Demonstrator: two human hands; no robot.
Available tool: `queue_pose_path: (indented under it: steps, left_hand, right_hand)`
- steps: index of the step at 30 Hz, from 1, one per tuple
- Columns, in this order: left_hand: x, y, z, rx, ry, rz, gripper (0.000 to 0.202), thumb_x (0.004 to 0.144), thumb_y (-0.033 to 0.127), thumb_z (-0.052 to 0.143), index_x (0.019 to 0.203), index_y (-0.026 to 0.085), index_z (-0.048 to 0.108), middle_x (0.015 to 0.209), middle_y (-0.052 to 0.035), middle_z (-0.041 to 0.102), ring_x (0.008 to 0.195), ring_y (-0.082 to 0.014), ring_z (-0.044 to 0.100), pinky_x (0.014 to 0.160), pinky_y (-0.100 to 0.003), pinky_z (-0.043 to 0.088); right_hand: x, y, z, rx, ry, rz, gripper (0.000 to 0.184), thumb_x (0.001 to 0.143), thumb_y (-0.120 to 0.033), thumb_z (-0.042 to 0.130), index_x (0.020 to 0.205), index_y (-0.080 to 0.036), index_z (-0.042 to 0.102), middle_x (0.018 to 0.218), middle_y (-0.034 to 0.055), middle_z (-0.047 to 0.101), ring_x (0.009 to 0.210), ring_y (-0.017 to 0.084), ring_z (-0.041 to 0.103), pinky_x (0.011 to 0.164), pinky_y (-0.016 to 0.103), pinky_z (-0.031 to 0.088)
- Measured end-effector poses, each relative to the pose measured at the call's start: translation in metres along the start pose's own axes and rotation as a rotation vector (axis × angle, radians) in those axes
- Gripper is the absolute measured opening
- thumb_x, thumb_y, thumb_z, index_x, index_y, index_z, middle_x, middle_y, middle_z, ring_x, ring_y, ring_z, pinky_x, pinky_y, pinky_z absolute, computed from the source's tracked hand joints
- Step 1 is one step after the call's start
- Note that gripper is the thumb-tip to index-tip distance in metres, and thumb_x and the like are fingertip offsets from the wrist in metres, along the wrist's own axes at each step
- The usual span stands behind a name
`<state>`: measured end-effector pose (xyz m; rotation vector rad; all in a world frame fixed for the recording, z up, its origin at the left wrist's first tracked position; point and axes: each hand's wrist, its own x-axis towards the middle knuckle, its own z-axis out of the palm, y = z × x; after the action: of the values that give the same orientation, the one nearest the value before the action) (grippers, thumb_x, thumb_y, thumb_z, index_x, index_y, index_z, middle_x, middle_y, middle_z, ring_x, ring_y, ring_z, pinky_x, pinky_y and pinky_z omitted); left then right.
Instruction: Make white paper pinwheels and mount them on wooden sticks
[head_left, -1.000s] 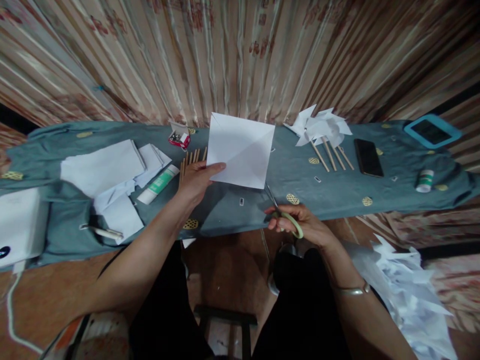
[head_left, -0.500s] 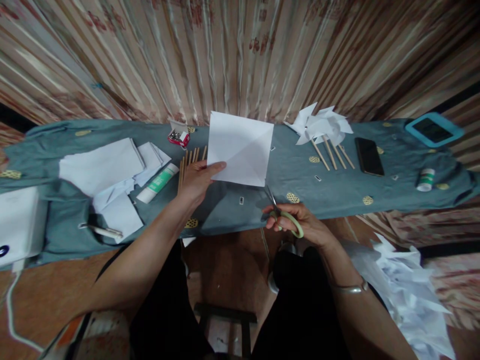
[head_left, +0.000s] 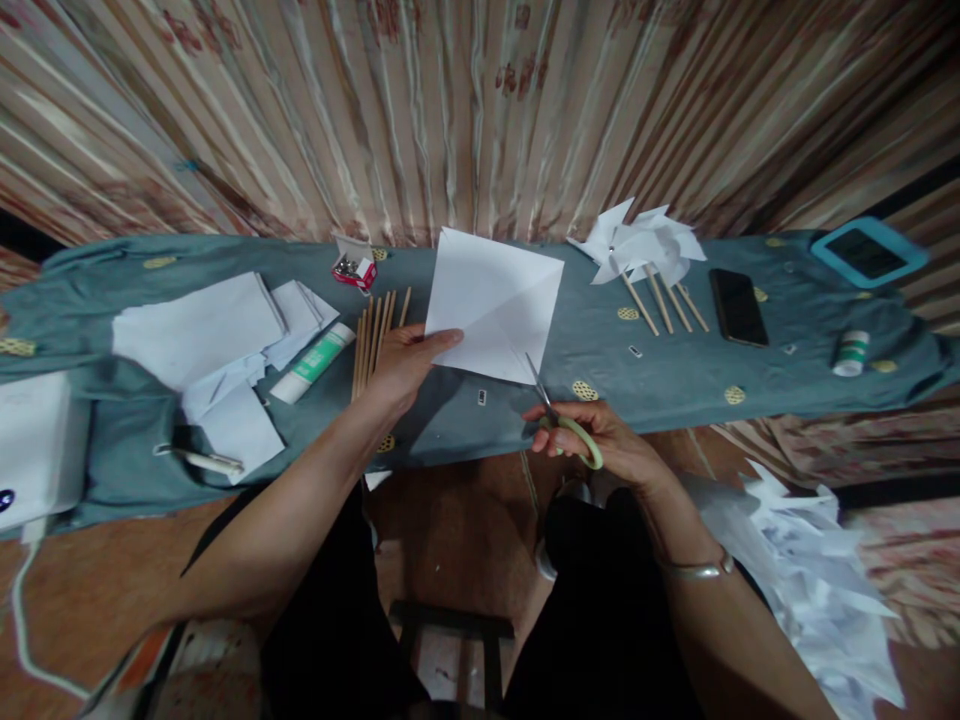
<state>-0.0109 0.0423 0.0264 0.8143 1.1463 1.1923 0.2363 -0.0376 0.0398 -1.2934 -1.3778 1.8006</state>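
Observation:
A square sheet of white paper with faint diagonal creases is pinched at its left edge by my left hand, thumb on top. My right hand has its fingers in the pale green handles of a pair of scissors. The scissor blades reach the paper's lower right corner and overlap it; whether they cut into it I cannot tell. Several wooden sticks lie just left of the sheet, partly behind my left hand.
Paper pinwheels, a phone and a blue-framed device lie on the right. Paper stacks, a glue stick, a small red box and a white appliance are left. More pinwheels fill a bag below right.
The paper has shifted right and tilted slightly, its lower right corner now meeting the scissors. My left hand has moved a little right with it; my right hand has stayed nearly in place.

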Motion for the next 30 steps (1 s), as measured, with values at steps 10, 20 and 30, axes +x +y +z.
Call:
queue_pose_path:
  steps: [10, 20, 30]
  left_hand:
    - [0.0001, -0.0013, -0.0003, -0.006, -0.009, -0.016, 0.039, 0.047, 0.034, 0.089, 0.078, 0.014, 0.075, 0.079, -0.0067, 0.075, 0.078, -0.0207, 0.067, 0.076, -0.034, 0.053]
    - [-0.0005, -0.0008, -0.0012, -0.006, -0.004, -0.007, 0.039, 0.047, 0.036, 0.089, 0.077, 0.014, 0.076, 0.080, -0.0063, 0.075, 0.078, -0.0216, 0.069, 0.077, -0.035, 0.054]
    - [-0.0047, -0.0025, 0.0027, 0.025, -0.044, -0.034, 0.034, 0.049, 0.033, 0.088, 0.074, 0.012, 0.075, 0.075, -0.0060, 0.075, 0.066, -0.0171, 0.065, 0.066, -0.028, 0.052]
  right_hand:
    - [0.0015, 0.0000, 0.0013, 0.013, 0.015, 0.001, 0.049, 0.067, -0.048, 0.081, 0.102, -0.015, 0.074, 0.070, 0.0036, 0.072, 0.058, 0.011, 0.062, 0.056, 0.024, 0.053]
    - [0.0034, 0.0046, 0.0009, 0.051, 0.058, 0.028, 0.037, 0.064, -0.039, 0.084, 0.093, -0.018, 0.075, 0.060, -0.0019, 0.069, 0.052, 0.009, 0.062, 0.052, 0.022, 0.054]
    - [0.0052, 0.0047, 0.0024, 0.051, 0.071, 0.027, 0.040, 0.066, -0.042, 0.083, 0.097, -0.018, 0.075, 0.064, -0.0005, 0.071, 0.055, 0.008, 0.061, 0.055, 0.021, 0.053]
